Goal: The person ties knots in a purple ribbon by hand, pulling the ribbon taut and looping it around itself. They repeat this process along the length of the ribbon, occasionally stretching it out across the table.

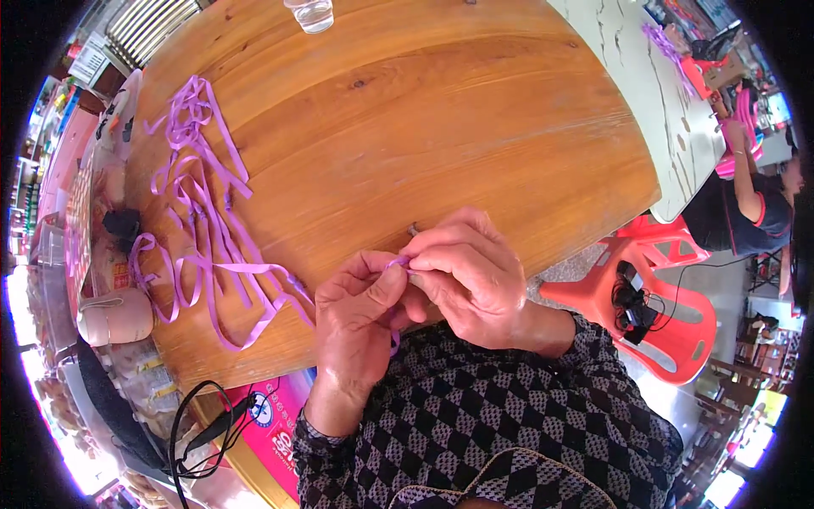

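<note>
Close to my body, over the near edge of the wooden table, both hands meet at a narrow purple ribbon (398, 262). My left hand (358, 310) pinches it between thumb and forefinger. From the other side my right hand (475, 276) grips the same bit with its fingertips. A short end of the ribbon hangs below my left hand; most of it is hidden by my fingers. On the left of the table lie several more purple ribbons (210, 265), long and loosely tangled, some with darker knots or joints.
The wooden table (475, 110) spreads ahead. A clear cup (313, 15) stands at its far edge, a pink rounded case (116, 317) at the left. Right are a marble-patterned table (678, 148), a red stool (678, 318) bearing black cables, and another person (750, 204). Black cords (222, 428) hang lower left.
</note>
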Tool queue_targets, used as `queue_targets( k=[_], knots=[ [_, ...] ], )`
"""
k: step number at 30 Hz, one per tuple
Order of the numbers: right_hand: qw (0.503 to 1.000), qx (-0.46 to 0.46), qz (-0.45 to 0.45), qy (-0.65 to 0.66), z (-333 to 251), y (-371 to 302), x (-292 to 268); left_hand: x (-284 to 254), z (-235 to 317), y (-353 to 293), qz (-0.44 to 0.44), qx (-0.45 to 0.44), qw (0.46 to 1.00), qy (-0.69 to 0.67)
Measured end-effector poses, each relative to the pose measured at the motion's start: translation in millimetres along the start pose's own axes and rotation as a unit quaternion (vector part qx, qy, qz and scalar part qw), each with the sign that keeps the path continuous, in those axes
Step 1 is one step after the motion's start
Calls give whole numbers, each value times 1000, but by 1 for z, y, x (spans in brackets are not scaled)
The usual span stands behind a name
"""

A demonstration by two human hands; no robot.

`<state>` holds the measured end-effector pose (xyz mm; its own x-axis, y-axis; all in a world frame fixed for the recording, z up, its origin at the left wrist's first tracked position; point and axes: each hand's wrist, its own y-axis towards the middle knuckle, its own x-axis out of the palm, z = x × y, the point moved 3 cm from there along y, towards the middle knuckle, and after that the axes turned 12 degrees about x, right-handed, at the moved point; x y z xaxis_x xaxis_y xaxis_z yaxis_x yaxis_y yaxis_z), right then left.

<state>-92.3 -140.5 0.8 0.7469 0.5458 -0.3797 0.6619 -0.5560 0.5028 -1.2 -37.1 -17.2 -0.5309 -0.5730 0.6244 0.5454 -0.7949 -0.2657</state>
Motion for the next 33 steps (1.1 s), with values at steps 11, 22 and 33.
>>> queue_targets(
  k=[11, 22, 33],
  knots=[
    [920, 262, -169, 236, 10, 1, -7, 3, 35, -5, 116, 265, 942, 173],
    [905, 264, -220, 250, 8, 2, -6, 0, 70, -5, 138, 393, 875, 246],
    [978, 111, -160, 81, 8, 14, -7, 16, 54, -8, -141, 344, 737, 564]
  ],
)
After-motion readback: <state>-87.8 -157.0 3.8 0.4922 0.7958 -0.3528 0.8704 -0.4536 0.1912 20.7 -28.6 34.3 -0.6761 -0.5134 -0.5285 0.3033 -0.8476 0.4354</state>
